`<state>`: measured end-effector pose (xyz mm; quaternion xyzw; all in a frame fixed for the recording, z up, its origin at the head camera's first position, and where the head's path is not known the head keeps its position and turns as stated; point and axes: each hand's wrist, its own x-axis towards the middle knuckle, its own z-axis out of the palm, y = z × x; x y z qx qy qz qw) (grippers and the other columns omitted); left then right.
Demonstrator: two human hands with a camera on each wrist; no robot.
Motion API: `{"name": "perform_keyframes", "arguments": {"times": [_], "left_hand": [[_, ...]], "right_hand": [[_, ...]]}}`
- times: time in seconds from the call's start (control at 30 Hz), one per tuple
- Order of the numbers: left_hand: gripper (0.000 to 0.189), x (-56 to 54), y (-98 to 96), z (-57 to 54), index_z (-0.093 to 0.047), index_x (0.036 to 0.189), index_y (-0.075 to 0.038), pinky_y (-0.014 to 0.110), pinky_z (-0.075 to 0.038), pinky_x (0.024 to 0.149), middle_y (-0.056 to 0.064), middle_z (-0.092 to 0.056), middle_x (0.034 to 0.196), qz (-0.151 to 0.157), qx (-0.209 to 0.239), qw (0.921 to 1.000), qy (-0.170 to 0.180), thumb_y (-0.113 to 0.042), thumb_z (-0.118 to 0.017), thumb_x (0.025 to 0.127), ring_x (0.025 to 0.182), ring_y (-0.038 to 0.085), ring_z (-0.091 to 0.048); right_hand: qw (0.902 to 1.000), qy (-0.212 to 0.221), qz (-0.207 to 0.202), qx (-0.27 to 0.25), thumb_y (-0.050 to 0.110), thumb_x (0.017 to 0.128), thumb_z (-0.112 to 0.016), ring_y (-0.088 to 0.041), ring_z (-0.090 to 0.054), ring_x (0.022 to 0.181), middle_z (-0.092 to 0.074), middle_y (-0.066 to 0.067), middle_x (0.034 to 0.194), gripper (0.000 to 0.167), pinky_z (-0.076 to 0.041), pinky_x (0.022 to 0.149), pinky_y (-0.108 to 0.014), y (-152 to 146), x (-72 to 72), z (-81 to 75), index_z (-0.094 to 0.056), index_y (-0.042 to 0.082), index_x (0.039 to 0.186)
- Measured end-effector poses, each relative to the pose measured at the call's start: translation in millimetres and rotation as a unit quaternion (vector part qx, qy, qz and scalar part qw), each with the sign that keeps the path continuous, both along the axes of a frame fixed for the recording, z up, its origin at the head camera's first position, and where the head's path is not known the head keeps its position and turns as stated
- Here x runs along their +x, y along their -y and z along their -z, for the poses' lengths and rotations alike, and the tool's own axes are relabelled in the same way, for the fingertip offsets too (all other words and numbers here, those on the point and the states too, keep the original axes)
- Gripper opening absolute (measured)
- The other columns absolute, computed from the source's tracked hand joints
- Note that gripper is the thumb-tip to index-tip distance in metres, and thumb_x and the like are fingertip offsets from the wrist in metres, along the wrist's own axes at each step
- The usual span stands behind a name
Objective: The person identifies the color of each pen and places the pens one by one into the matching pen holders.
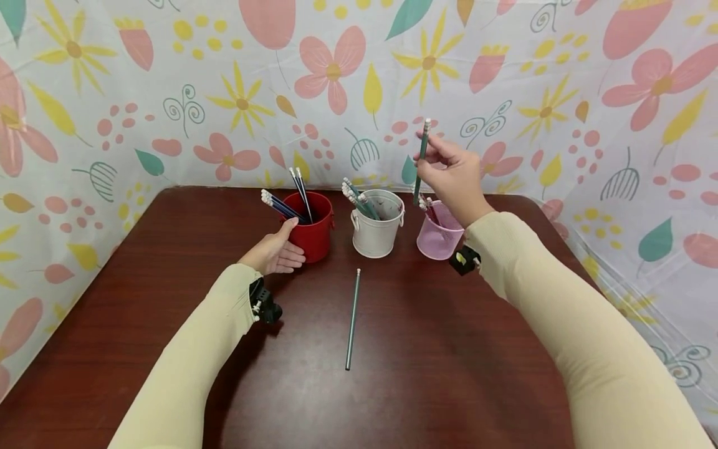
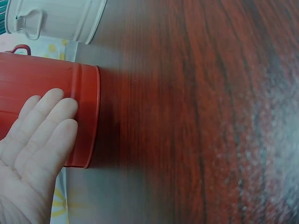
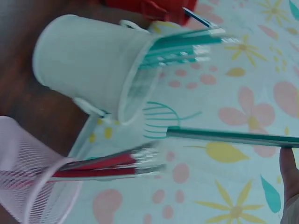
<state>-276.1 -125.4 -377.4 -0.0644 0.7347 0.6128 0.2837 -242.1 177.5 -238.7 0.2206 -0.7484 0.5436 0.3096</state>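
My right hand (image 1: 457,174) pinches a green pencil (image 1: 421,159) with its white eraser end up, over the back edge of the table near the pink mesh cup (image 1: 437,240). In the right wrist view the same pencil (image 3: 229,136) points its lower end toward the white bucket. Straight fingers of my left hand (image 1: 275,252) lie along the side of the red bucket (image 1: 314,240), the thumb by its rim. Dark blue pencils (image 1: 283,206) lean in that bucket. Between them stands the white bucket (image 1: 376,240) with several green pencils (image 1: 359,198); red pencils (image 1: 430,211) lean in the pink cup.
Another green pencil (image 1: 353,319) lies lengthwise on the dark wooden table (image 1: 437,349), in front of the white bucket. Behind the table's back edge hangs a flowered cloth (image 1: 336,137). The three containers stand in a row near that edge.
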Motion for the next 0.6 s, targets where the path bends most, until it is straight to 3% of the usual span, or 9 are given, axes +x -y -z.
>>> {"name": "perform_keyframes", "arguments": {"times": [0.27, 0.37, 0.5, 0.6], "left_hand": [[0.089, 1.8, 1.9, 1.1, -0.046, 0.132, 0.014, 0.043, -0.043, 0.1, 0.03, -0.051, 0.131, 0.002, 0.009, 1.0, -0.002, -0.064, -0.031, 0.093, 0.12, 0.038, -0.053], [0.088, 0.8, 1.6, 1.0, -0.047, 0.132, 0.013, 0.043, -0.043, 0.1, 0.029, -0.052, 0.131, 0.001, 0.008, 1.0, -0.004, -0.065, -0.031, 0.093, 0.12, 0.038, -0.053], [0.088, -0.6, 0.3, -0.1, -0.047, 0.131, 0.013, 0.043, -0.043, 0.1, 0.028, -0.053, 0.131, -0.004, 0.008, 1.0, 0.0, -0.065, -0.031, 0.093, 0.12, 0.037, -0.053], [0.089, -1.2, 1.3, -1.5, -0.047, 0.132, 0.013, 0.043, -0.043, 0.1, 0.029, -0.052, 0.131, -0.003, 0.011, 0.9999, 0.0, -0.065, -0.031, 0.093, 0.12, 0.037, -0.053]], "right_hand": [[0.9996, -0.028, 0.008, -0.001, -0.013, 0.078, -0.056, -0.007, -0.062, 0.069, -0.065, 0.01, 0.074, 0.03, -0.05, 0.067, -0.018, 18, -15.8, -4.1, -0.069, -0.01, 0.104], [0.9994, -0.033, 0.003, 0.007, -0.013, 0.079, -0.057, -0.004, -0.063, 0.072, -0.069, 0.0, 0.076, 0.029, -0.049, 0.068, -0.019, 25, -19.7, -0.2, -0.069, -0.009, 0.104], [0.9984, -0.041, 0.004, 0.04, -0.013, 0.079, -0.058, 0.005, -0.061, 0.071, -0.069, -0.023, 0.083, 0.028, -0.049, 0.069, -0.015, 32, -23.7, 7.8, -0.069, -0.011, 0.105], [0.9962, -0.027, -0.001, 0.083, -0.013, 0.079, -0.059, 0.001, -0.064, 0.076, -0.069, -0.025, 0.087, 0.028, -0.051, 0.073, -0.016, 34, -26.6, 15.7, -0.068, -0.011, 0.106]]}}
